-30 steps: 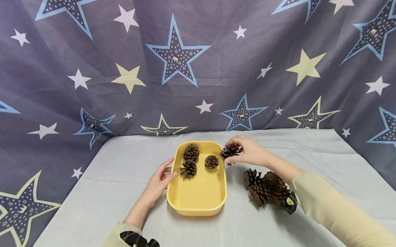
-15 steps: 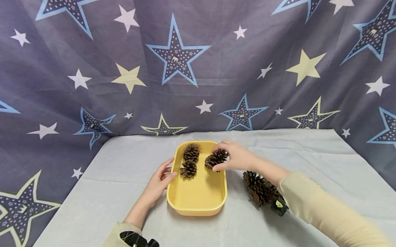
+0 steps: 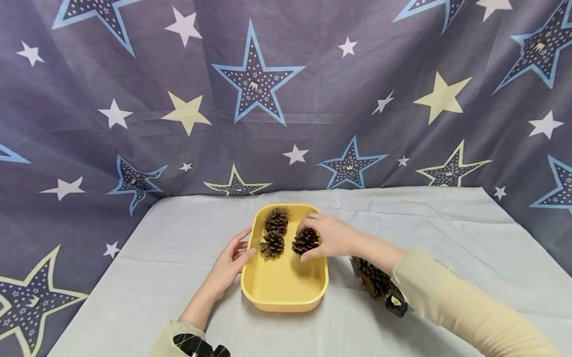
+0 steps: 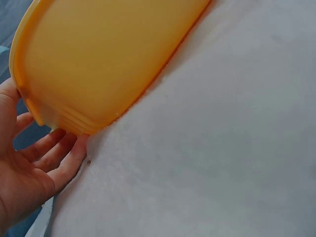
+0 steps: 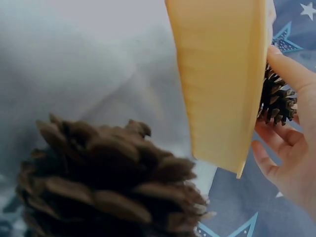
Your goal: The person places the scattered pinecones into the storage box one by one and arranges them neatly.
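Note:
My right hand [image 3: 332, 237] holds a dark brown pine cone [image 3: 304, 243] between thumb and fingers, over the right side of a yellow plastic tub [image 3: 285, 286]. That cone [image 5: 277, 101] shows past the tub's rim in the right wrist view. At the tub's left side my left hand [image 3: 228, 264] grips the rim, thumb on top and fingers against the outer wall. The left wrist view has the left hand [image 4: 37, 168] touching the tub's end. Two pine cones, one upper [image 3: 276, 221] and one lower [image 3: 272, 244], lie in the tub's left half.
Right of the tub, pine cones [image 3: 372, 278] lie on the pale cloth [image 3: 184, 240], partly hidden by my right forearm. One cone [image 5: 108, 182] looms close in the right wrist view. A star-patterned curtain [image 3: 275, 142] hangs behind the table. Black cameras are strapped to both wrists.
My right hand has carried its pine cone leftward over the rim and into the tub. It now hides the cone seen there before. My left hand has stayed put.

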`<action>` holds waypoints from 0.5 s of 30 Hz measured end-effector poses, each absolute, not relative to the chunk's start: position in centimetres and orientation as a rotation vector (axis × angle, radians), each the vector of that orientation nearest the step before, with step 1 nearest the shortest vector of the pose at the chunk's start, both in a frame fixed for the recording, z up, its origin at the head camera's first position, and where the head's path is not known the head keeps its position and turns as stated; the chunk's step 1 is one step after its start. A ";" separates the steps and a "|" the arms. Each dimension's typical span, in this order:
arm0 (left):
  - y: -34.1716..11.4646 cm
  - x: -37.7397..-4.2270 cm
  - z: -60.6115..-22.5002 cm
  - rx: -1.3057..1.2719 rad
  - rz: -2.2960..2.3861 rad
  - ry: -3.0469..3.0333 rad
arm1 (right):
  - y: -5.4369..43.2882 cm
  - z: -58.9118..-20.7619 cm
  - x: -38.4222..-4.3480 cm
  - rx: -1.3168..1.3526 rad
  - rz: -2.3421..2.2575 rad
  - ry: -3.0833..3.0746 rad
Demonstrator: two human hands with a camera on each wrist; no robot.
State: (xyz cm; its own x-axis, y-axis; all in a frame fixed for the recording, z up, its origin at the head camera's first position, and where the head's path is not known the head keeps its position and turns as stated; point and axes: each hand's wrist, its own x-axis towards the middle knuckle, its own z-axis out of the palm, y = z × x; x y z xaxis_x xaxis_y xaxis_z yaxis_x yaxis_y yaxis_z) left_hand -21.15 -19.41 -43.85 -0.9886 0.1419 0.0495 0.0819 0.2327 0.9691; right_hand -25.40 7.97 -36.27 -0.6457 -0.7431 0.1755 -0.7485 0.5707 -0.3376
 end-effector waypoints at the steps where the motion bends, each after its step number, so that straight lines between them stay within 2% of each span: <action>1: -19.4 -21.1 -43.9 0.233 1.902 2.438 | 7.9 -36.4 -25.3 1.321 0.575 -2.773; 11: -19.4 -21.0 -43.7 0.207 1.904 2.402 | 7.1 -37.1 -24.8 1.350 0.429 -2.761; 15: -19.1 -20.3 -42.2 0.192 1.896 2.378 | 6.9 -37.2 -24.7 1.341 0.377 -2.768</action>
State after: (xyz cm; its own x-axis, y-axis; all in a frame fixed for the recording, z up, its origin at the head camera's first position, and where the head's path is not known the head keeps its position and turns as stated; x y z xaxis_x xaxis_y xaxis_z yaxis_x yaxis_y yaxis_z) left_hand -20.31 -19.10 -42.21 -0.9876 0.1568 0.0051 0.0399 0.2193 0.9749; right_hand -24.65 6.93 -37.18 -0.6248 -0.7675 0.1432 -0.7779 0.5961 -0.1988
